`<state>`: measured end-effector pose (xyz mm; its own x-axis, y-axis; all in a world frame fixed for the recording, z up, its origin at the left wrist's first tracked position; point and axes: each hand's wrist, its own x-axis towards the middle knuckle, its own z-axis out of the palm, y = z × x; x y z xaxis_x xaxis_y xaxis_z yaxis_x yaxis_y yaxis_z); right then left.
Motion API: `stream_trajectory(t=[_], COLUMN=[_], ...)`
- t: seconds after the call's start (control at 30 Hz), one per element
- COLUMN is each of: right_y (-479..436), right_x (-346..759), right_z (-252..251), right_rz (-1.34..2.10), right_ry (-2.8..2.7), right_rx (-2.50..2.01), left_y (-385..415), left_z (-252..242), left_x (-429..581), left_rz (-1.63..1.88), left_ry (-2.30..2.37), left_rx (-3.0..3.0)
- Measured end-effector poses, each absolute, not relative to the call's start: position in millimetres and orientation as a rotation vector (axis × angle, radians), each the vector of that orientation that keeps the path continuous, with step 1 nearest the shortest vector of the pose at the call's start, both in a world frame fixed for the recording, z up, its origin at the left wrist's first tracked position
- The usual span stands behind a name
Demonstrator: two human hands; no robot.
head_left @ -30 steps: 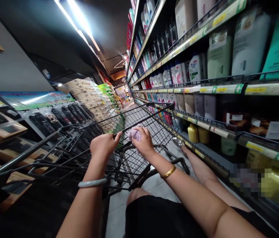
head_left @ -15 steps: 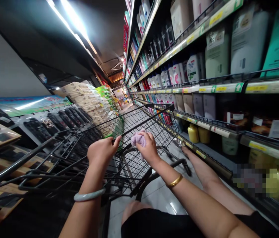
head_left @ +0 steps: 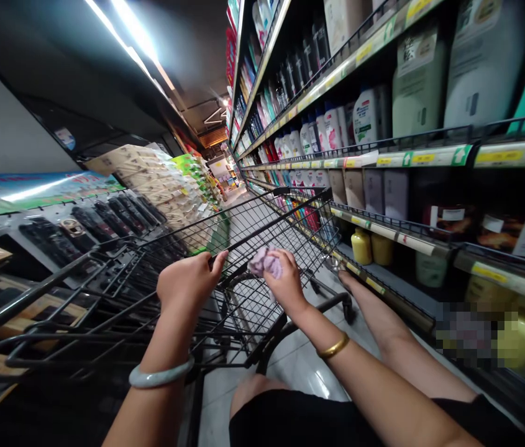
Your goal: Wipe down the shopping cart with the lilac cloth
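Note:
A black wire shopping cart (head_left: 262, 226) stands tilted in the view in front of me. My left hand (head_left: 188, 280), with a pale bangle at the wrist, is closed around a dark bar of the cart. My right hand (head_left: 287, 282), with a gold bracelet, is closed on a crumpled light purple cloth (head_left: 262, 262). The cloth bunches out past the fingers, over the cart's wire mesh. Whether it touches the wires I cannot tell. The left fingertips are mostly hidden behind the hand; its thumb lies along the bar.
Shelves (head_left: 411, 239) of bottles and jars run along the right, close to my leg (head_left: 383, 329). On the left hang black packaged goods (head_left: 87, 230), with stacked packets (head_left: 150, 186) beyond. A tiled floor (head_left: 299, 366) shows below the cart.
The view has shifted slightly. My right hand and the purple cloth have moved a little, and the cloth's folds look different. My left hand keeps its hold on the cart bar.

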<state>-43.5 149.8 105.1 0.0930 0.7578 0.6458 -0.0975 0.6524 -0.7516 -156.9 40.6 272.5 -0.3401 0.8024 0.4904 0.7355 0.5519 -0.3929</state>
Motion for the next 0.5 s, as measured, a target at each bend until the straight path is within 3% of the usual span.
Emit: stream_trajectory(t=[0.2,0.5], right_y=[144,159], right_x=[-44,-23], right_z=[182,99], right_rz=[0.544,0.636], right_ry=[-1.369,-1.404], right_rx=[-0.387,-0.662], left_y=[47,53], left_z=[269,270], left_x=[-147,-132], left_rz=[0.099,0.084], left_ry=[-2.077,-2.118], left_rx=[-1.253,-1.252])
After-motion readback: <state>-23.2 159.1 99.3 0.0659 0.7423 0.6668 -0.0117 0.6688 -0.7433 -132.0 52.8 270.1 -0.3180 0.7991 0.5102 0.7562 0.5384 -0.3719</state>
